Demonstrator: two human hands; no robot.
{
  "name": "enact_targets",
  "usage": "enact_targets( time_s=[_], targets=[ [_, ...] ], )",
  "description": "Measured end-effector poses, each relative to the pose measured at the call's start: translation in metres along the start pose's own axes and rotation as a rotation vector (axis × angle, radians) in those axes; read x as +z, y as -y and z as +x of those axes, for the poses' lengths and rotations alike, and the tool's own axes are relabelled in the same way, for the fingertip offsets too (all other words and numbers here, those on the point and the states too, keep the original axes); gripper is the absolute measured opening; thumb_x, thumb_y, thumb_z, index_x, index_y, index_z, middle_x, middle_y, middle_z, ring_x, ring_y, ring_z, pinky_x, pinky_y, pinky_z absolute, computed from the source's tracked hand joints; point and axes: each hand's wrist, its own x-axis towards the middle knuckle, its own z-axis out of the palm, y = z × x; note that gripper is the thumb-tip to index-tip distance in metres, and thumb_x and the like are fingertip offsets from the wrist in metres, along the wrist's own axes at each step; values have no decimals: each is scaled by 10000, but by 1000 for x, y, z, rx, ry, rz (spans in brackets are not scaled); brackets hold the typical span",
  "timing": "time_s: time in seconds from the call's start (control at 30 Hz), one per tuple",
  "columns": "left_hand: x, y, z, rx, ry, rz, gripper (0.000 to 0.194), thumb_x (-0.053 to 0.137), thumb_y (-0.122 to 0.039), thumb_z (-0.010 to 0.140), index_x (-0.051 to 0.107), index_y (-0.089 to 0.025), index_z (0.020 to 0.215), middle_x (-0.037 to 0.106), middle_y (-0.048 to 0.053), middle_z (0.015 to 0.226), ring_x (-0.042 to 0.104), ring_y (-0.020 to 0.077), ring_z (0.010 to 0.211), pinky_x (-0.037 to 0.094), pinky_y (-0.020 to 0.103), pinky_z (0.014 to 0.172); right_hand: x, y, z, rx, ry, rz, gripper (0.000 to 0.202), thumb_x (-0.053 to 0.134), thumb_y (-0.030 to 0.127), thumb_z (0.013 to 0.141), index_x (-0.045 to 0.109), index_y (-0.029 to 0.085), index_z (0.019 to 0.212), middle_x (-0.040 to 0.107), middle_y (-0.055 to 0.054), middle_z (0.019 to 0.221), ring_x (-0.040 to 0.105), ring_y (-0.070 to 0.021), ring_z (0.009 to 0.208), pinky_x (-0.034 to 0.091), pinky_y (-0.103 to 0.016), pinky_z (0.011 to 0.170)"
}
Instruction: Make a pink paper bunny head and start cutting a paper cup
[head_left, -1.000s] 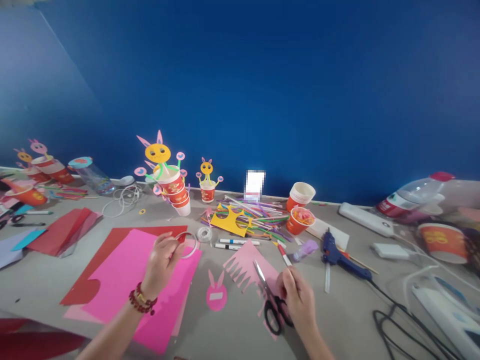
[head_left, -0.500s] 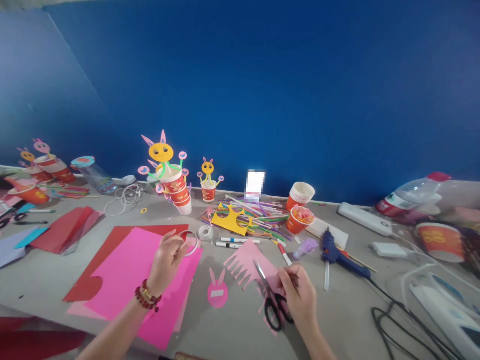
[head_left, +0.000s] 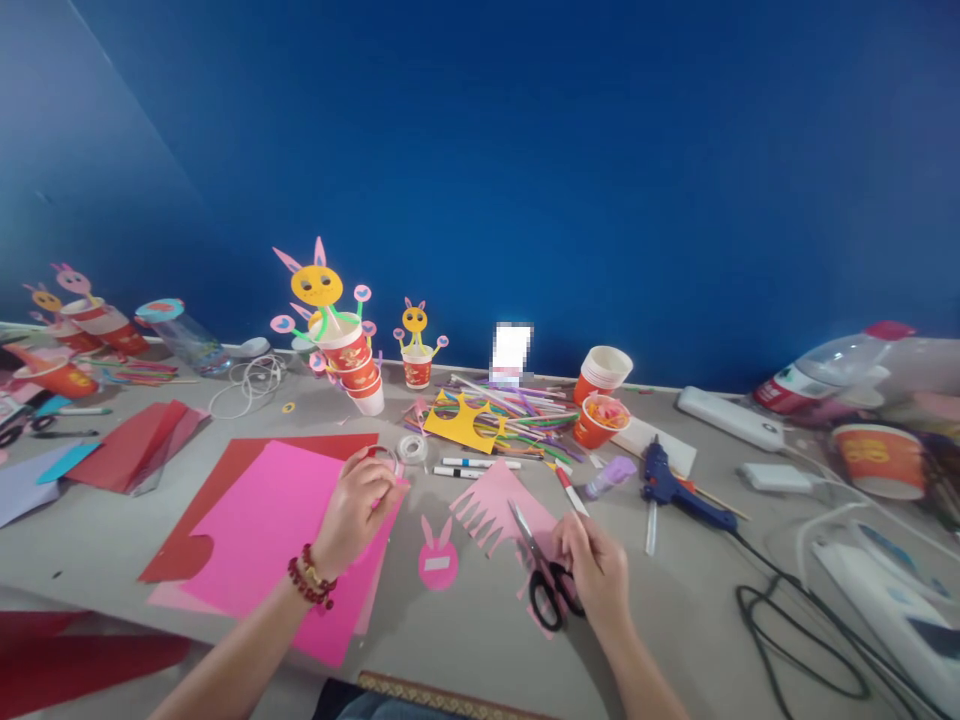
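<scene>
My left hand (head_left: 358, 512) is closed on a thin ring-shaped tape roll (head_left: 393, 459), mostly hidden behind the fingers, above the bright pink sheet (head_left: 259, 530). My right hand (head_left: 598, 568) is closed in a pinch beside black-handled scissors (head_left: 534, 545); whatever its fingertips hold, if anything, is too small to make out. The scissors lie on a light pink paper (head_left: 499, 495) with a jagged cut edge. Between the hands rests a pink rabbit-head cutout (head_left: 438, 580) with two ears and a white strip across it.
A second tape roll (head_left: 412, 450), markers (head_left: 480, 463), a yellow cut paper (head_left: 465, 422) and colored pipe cleaners (head_left: 532, 405) lie behind. Rabbit figures on paper cups (head_left: 349, 358) stand at the back. To the right are a blue glue gun (head_left: 679, 492) and its black cord (head_left: 780, 590).
My left hand has turned, so the tape roll shows less behind the fingers. My right hand stays pinched beside the scissors. The whole view has shifted slightly.
</scene>
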Motion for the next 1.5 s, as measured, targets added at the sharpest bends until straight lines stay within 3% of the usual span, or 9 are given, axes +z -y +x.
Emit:
enact_targets(
  time_s=[0.07, 0.13, 0.27, 0.63, 0.8, 1.1, 1.23, 1.37, 1.5],
  targets=[
    [3, 2, 0, 11, 18, 11, 266, 462, -242, 960, 609, -200, 743, 683, 14, 799, 627, 169, 820, 342, 455, 1079, 0, 1, 2, 29, 11, -77, 504, 454, 502, 953, 456, 213, 540, 496, 19, 497, 478, -135, 462, 375, -262, 510],
    [7, 6, -2, -30, -28, 23, 215, 426, -232, 973, 637, -209, 1009, 702, 45, 915, 633, 195, 910, 385, 445, 1048, 0, 3, 3, 37, 16, -121, 483, 474, 491, 948, 473, 209, 555, 489, 24, 498, 488, -139, 482, 379, -259, 526],
    [10, 16, -4, -83, -87, 67, 447, 418, -238, 969, 380, -208, 1413, 662, 94, 1120, 576, 248, 1113, 426, 451, 1015, 0, 2, 3, 30, -1, -148, 490, 472, 506, 941, 470, 208, 553, 463, 31, 496, 468, -139, 481, 369, -255, 513],
    [6, 8, 51, 80, 187, 200, 206, 523, -211, 910, 609, -223, 1097, 586, 72, 1222, 534, 257, 1124, 426, 436, 980, 4, -9, 2, 47, 58, -221, 476, 433, 498, 945, 444, 206, 569, 455, 37, 509, 458, -135, 498, 359, -235, 526],
    [17, 13, 50, 14, 267, 297, 253, 608, -239, 853, 602, -218, 1104, 597, 77, 1166, 544, 273, 1081, 434, 434, 953, 3, -10, 2, -12, 94, -322, 453, 424, 484, 949, 383, 218, 585, 406, 49, 507, 422, -133, 493, 314, -232, 505],
    [36, 32, 49, -25, 253, 335, 248, 513, -166, 881, 583, -202, 1116, 571, 96, 1189, 549, 267, 1081, 472, 411, 919, 6, -1, 0, -90, 132, -334, 414, 430, 416, 970, 374, 221, 609, 423, 49, 521, 444, -126, 480, 324, -225, 495],
    [37, 35, 46, 11, 200, 299, 300, 501, -194, 884, 572, -211, 1175, 557, 105, 1267, 546, 285, 1119, 483, 442, 922, -17, 15, -1, -194, 52, -337, 338, 437, 350, 977, 497, 213, 675, 552, 12, 582, 540, -142, 529, 406, -225, 534],
    [31, 29, 36, 67, 95, 224, 315, 493, -255, 909, 567, -225, 1214, 568, 106, 1270, 549, 277, 1157, 492, 441, 941, -63, 51, 41, -421, -25, -460, 165, 489, 281, 965, 635, 206, 946, 702, -46, 801, 650, -172, 707, 474, -246, 678],
    [25, 10, 21, 144, 139, 157, 249, 475, -246, 939, 589, -213, 1157, 555, 123, 1297, 532, 269, 1197, 481, 444, 974, -97, 74, 135, -293, 37, -890, 294, 398, 323, 1002, 635, 190, 1115, 696, -102, 1086, 662, -205, 913, 478, -275, 787]
  ],
)
